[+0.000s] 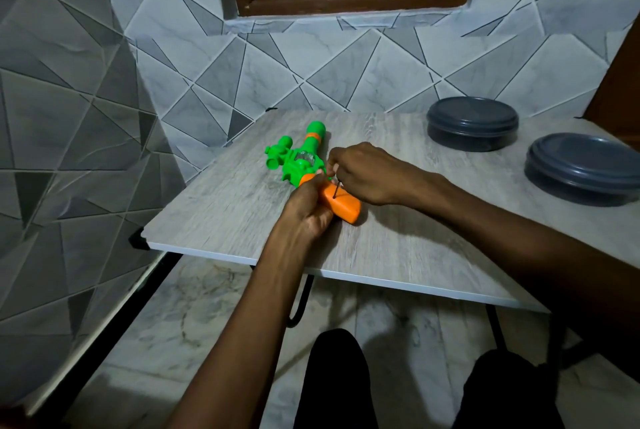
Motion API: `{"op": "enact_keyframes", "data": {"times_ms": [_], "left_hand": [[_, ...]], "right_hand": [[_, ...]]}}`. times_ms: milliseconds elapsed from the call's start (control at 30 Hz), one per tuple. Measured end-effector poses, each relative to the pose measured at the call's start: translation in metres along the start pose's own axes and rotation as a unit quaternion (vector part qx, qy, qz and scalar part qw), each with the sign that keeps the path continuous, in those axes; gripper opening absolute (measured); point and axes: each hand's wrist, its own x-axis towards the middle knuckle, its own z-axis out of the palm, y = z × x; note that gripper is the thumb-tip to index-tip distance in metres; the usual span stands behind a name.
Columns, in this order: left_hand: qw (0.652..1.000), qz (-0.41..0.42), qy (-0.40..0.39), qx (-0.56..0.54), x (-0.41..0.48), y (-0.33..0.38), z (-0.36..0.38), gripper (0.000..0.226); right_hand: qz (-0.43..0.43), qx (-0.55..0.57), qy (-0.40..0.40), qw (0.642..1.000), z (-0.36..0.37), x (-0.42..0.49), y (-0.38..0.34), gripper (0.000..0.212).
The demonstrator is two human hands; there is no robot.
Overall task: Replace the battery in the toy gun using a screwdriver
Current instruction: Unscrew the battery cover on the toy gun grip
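Toy gun (304, 165) gripped by left hand (308, 210); right hand (367, 174) pinches screwdriver (336, 190).

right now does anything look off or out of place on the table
Nothing stands out. The gun lies flat on the table; the left hand holds its orange handle, and the right hand pinches the screwdriver, tip on that handle. Two lidded containers sit closed at the right.

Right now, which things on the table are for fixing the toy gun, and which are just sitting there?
For the job: toy gun, its orange handle gripped by the left hand; screwdriver, held by the right hand.
Just lying about: far grey container, near grey container, both on the table.
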Motion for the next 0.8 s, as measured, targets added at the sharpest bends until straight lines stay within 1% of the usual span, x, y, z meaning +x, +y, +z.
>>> {"op": "enact_keyframes", "data": {"times_ms": [33,100,167,233,300,367,467,533,600,667,733,800], "left_hand": [[1.000,-0.001,-0.002,-0.001,-0.002,-0.001,0.002,0.022],[1.000,-0.002,0.004,-0.003,-0.003,0.000,0.005,0.021],[1.000,-0.002,0.009,0.000,-0.005,0.000,0.006,0.021],[1.000,-0.001,0.007,0.002,-0.007,-0.001,0.007,0.028],[1.000,0.007,0.013,-0.001,-0.007,0.000,0.007,0.034],[1.000,0.011,0.008,0.010,-0.008,0.000,0.006,0.028],[1.000,0.002,0.008,0.022,-0.009,0.001,0.006,0.022],[1.000,-0.003,0.016,0.018,-0.007,0.001,0.005,0.021],[1.000,-0.006,0.028,0.008,-0.003,0.002,0.004,0.019],[0.999,-0.006,0.045,0.001,0.001,0.002,0.002,0.019],[0.999,-0.003,0.050,-0.003,0.002,0.002,0.002,0.019],[0.999,-0.004,0.041,-0.007,0.001,0.001,0.003,0.017]], "right_hand": [[-0.003,-0.007,0.011,1.000,0.002,-0.001,-0.001,0.019],[-0.001,-0.037,0.043,0.998,0.004,-0.003,-0.002,0.024],[0.008,-0.066,0.058,0.996,0.001,-0.004,-0.004,0.025],[0.015,-0.052,0.034,0.998,-0.003,-0.003,-0.006,0.026],[0.018,-0.020,-0.010,1.000,-0.005,0.000,-0.008,0.033],[0.013,0.008,-0.046,0.999,-0.007,0.004,-0.009,0.035],[0.013,0.026,-0.066,0.997,-0.009,0.006,-0.008,0.026],[0.027,-0.003,-0.052,0.998,-0.009,0.004,-0.007,0.026],[0.047,-0.071,-0.015,0.996,-0.009,0.000,-0.006,0.037],[0.063,-0.103,0.009,0.993,-0.009,-0.002,-0.004,0.044],[0.056,-0.084,0.004,0.995,-0.008,0.000,-0.001,0.039],[0.034,-0.067,-0.020,0.997,-0.007,0.003,0.000,0.026]]}}
